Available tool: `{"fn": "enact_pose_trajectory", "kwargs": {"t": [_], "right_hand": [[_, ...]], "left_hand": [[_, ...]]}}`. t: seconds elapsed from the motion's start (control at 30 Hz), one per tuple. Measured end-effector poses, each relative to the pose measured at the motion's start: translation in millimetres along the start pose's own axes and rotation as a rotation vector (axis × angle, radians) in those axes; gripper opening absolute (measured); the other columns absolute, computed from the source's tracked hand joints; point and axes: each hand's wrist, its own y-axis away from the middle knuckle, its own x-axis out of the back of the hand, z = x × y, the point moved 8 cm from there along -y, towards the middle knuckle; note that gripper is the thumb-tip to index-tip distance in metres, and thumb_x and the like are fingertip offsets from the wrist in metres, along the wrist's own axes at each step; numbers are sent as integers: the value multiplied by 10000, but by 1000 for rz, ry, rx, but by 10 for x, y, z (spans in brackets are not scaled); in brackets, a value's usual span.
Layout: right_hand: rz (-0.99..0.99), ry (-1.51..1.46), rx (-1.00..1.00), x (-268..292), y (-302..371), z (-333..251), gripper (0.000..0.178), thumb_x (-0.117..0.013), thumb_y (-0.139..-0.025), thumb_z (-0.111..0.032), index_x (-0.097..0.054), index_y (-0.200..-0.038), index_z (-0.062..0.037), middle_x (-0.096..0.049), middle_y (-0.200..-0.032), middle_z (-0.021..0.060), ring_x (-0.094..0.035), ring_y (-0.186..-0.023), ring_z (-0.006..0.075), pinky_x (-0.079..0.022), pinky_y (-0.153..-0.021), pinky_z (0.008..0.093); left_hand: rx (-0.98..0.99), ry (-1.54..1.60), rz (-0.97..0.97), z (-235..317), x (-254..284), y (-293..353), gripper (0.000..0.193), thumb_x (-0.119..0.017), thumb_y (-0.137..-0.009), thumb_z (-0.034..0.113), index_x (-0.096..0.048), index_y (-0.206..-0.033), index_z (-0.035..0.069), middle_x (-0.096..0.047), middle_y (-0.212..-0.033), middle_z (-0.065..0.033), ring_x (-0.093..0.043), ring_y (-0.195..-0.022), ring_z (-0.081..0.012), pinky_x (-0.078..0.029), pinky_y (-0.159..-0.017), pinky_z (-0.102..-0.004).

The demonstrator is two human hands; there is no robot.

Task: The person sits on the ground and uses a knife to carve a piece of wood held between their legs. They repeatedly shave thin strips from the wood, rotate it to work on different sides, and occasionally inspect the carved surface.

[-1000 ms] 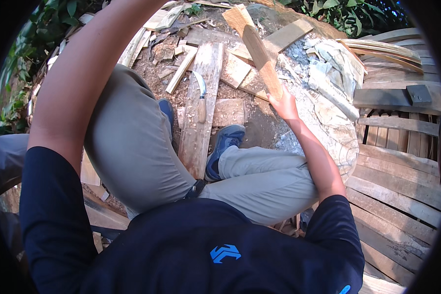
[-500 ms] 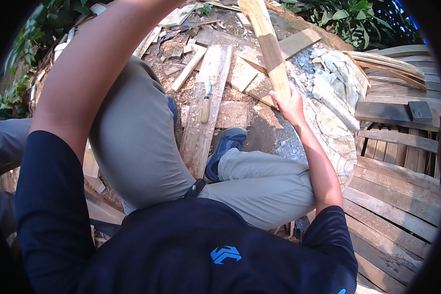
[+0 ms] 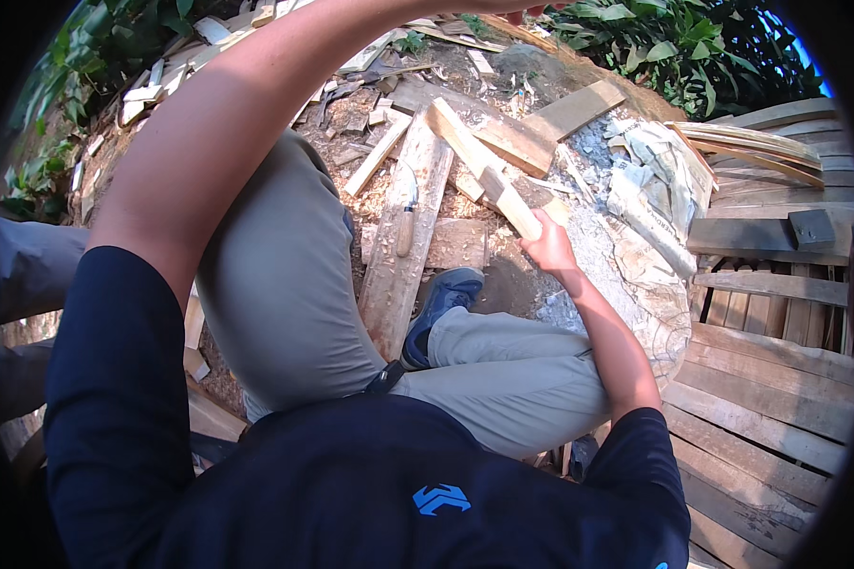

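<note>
one pale, rough-split wood strip (image 3: 479, 163) lies slanted in the right hand (image 3: 546, 248).

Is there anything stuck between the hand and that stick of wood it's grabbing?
No. The right hand is wrapped directly around the near end of the pale wooden stick, nothing between them. The left hand is raised at the picture's top edge, mostly out of view.

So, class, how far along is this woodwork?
Done: short offcuts lie scattered. In hand: the right hand grips a tilted wooden slat by its lower end. Left, probably: the long plank, where a wooden-handled tool lies untouched.
</note>
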Motion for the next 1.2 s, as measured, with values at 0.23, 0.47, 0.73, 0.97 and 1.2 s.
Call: {"fn": "enact_pose_trajectory", "kwargs": {"t": [0.23,0.47,0.73,0.97,1.2], "right_hand": [[267,-246,156,343,-18,-331,516,-819,-850,-277,-616,-1245,-15,-753,-1017,216,-755,-935,283,-576,-822,376],[-90,148,-53,-69,-21,226,464,-733,-849,-200,-648,-1293,-97,-730,-1081,230,-706,-1003,411,-545,-888,486],[217,-150,135,363,-21,-141,390,-781,-867,-249,-670,-1160,-18,-750,-946,225,-753,-911,313,-565,-793,389],[393,-335,202,389,-21,-185,422,-794,-861,-214,-657,-1209,-18,-756,-971,209,-765,-896,278,-586,-802,373],[-36,0,109,-104,6,356,459,-791,-823,-137,-631,-1232,-1,-735,-920,197,-725,-744,282,-566,-669,373]], "left_hand": [[2,-11,7,-39,24,15,380,-623,-1009,312,-643,-793,0,-640,-692,-83,-676,-596,-162,-555,-545,-324],[8,43,30,-7,6,-8,388,-623,-1007,304,-641,-776,-7,-635,-681,-81,-669,-581,-155,-564,-550,-325],[-28,-42,32,30,24,-17,340,-628,-991,287,-657,-818,-5,-644,-685,-87,-677,-603,-149,-564,-553,-321],[41,6,18,-29,20,31,334,-611,-993,276,-666,-819,-3,-665,-702,-84,-672,-604,-152,-570,-578,-330],[38,50,29,-58,-79,32,369,-590,-1030,314,-640,-845,-1,-654,-669,-88,-670,-593,-152,-545,-568,-335]]}}
